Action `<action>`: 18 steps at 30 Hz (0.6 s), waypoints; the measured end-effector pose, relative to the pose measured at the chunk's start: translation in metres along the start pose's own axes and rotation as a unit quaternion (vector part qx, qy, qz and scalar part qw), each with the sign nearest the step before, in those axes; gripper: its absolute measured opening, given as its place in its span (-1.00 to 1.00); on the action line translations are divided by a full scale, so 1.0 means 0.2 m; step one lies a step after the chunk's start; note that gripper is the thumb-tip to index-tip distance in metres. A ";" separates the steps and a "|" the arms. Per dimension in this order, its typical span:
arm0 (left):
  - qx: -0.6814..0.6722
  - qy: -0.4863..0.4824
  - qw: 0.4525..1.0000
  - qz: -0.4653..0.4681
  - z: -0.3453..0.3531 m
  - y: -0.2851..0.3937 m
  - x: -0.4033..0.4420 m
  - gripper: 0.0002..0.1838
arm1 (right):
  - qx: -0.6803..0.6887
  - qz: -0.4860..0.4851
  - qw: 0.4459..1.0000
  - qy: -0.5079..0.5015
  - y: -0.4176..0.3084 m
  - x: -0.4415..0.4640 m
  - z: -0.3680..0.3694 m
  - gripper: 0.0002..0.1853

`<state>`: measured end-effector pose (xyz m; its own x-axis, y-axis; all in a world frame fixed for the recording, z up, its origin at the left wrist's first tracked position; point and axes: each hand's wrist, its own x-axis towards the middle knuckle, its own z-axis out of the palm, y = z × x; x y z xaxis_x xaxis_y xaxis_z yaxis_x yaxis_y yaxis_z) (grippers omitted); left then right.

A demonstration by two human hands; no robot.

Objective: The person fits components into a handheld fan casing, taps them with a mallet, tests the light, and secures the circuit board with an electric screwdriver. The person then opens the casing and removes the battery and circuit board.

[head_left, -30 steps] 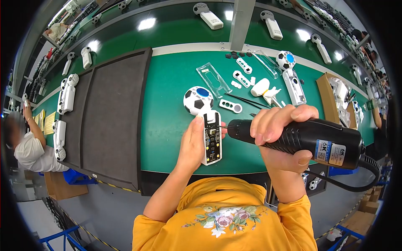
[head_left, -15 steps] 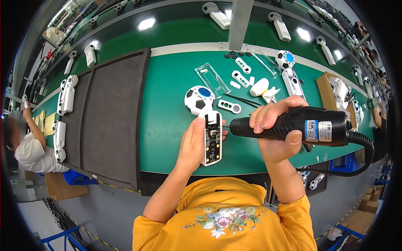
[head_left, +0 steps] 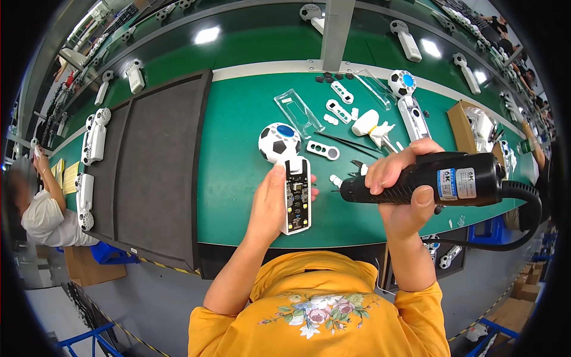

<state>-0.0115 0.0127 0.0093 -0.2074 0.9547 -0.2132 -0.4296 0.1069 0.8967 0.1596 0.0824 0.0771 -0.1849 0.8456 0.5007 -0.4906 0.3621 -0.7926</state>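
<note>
Although the unit's [head_left: 295, 166] board [head_left: 298, 199] sits seated, it lies uncovered; left hand [head_left: 268, 201] clasps unit, right hand [head_left: 402, 214] grips driver [head_left: 427, 174].

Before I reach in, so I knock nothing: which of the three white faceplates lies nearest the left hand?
The faceplate beside the dark tweezers, closest to the left hand; the other two faceplates lie farther back.
</note>
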 end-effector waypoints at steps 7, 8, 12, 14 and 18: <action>-0.050 0.035 0.998 0.032 -0.09 0.05 -0.03 -0.41 | 0.002 0.001 1.000 -0.003 -0.01 -0.06 -0.02 -0.35; -0.059 0.045 0.996 0.041 -0.09 0.06 -0.02 -0.41 | 0.012 -0.005 1.000 -0.001 -0.01 -0.05 -0.01 -0.35; -0.100 0.030 0.993 0.056 -0.07 0.06 -0.01 -0.41 | 0.059 -0.030 0.998 -0.016 -0.01 -0.06 0.06 -0.35; -0.106 0.028 0.993 0.044 -0.05 0.05 0.00 -0.42 | 0.083 -0.035 0.995 -0.034 -0.03 -0.08 0.09 -0.34; -0.085 0.033 0.994 0.060 -0.04 0.04 0.00 -0.41 | 0.118 -0.061 0.986 -0.097 -0.06 -0.12 0.15 -0.32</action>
<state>-0.0215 0.0103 0.0133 -0.3212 0.9367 -0.1396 -0.5388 -0.0595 0.8403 0.1432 0.0465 0.0852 -0.2608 0.7022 0.6626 -0.7001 0.3350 -0.6306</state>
